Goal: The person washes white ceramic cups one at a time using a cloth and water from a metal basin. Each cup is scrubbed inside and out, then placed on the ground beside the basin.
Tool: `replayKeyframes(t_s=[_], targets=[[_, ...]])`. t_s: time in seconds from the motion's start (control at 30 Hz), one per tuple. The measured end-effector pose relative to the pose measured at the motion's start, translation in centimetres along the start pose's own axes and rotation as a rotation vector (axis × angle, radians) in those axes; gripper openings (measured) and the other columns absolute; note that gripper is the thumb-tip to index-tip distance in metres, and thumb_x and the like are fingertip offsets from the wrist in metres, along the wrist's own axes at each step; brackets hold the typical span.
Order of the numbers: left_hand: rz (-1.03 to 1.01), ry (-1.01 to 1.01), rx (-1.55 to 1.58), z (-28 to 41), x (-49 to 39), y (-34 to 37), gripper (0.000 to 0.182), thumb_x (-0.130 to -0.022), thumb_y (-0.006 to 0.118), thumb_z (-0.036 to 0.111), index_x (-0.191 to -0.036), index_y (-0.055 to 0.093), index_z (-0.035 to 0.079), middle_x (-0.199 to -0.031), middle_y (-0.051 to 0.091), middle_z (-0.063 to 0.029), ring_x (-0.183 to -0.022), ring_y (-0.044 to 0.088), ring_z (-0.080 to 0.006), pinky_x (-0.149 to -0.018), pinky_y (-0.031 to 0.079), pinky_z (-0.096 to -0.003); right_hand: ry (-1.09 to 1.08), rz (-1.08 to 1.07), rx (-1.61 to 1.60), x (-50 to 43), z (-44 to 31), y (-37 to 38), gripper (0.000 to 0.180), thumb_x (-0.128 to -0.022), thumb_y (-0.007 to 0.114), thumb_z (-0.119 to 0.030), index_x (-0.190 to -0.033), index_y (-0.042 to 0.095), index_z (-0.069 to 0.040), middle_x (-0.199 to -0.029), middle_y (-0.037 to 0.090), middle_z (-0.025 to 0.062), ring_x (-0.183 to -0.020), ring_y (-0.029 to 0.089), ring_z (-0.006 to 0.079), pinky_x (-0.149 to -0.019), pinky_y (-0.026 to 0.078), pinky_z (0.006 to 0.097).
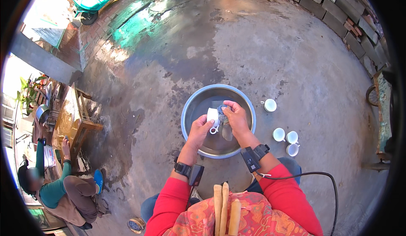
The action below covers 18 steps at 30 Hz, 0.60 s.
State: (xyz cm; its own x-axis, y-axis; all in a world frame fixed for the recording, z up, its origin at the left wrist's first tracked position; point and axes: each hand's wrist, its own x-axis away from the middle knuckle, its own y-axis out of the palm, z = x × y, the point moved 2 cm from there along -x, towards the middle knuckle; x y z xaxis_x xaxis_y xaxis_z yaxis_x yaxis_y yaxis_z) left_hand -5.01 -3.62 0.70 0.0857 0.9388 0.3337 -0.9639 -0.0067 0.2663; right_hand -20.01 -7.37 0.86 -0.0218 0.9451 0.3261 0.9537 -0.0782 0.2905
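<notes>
My left hand [200, 130] grips a white cup [213, 115] by its side, above a metal basin [250, 104] on the ground before me. The cup lies tilted, its small handle towards me. A grey-blue cloth [223, 112] is pinched in my right hand [236, 117], right against the cup's side. The basin appears to hold water. On the concrete to the right of the basin stand several white cups: one alone [270, 105] farther off, and a group [278, 134] nearer me.
Far left, another person [57, 188] sits at a wooden table [69, 121], one hand near a metal pot [42, 113]. Stacked grey blocks [336, 12] line the upper right. A small round container [136, 225] is at lower left. A black cable [333, 185] runs from my right wrist.
</notes>
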Motion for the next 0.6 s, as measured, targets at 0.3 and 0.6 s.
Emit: replayKeyframes(t_s=[0.3, 0.6], targets=[[-0.186, 0.266, -0.678, 0.4, 1.4, 2.3, 0.012, -0.083, 0.063, 0.008, -0.092, 0.063, -0.001, -0.076, 0.058, -0.0035, -0.070, 0.055, -0.0094, -0.062, 0.045, -0.0263, 0.029, 0.007, 0.197, -1.1, 0.0, -1.8, 0.015, -0.083, 0.066, -0.013, -0.090, 0.066, 0.001, -0.075, 0.064, 0.0048, -0.065, 0.057, 0.0100, -0.061, 0.048, 0.0270], [0.007, 0.244, -0.772, 0.0, 0.4, 1.0, 0.011, -0.080, 0.063, 0.003, -0.090, 0.064, -0.001, -0.077, 0.062, -0.0059, -0.072, 0.056, -0.0086, -0.064, 0.045, -0.0272, -0.421, 0.086, 0.641, 2.0, 0.9, 0.5, 0.017, -0.083, 0.063, -0.017, -0.089, 0.063, -0.002, -0.076, 0.065, 0.0149, -0.069, 0.064, 0.0245, -0.066, 0.049, 0.0363]])
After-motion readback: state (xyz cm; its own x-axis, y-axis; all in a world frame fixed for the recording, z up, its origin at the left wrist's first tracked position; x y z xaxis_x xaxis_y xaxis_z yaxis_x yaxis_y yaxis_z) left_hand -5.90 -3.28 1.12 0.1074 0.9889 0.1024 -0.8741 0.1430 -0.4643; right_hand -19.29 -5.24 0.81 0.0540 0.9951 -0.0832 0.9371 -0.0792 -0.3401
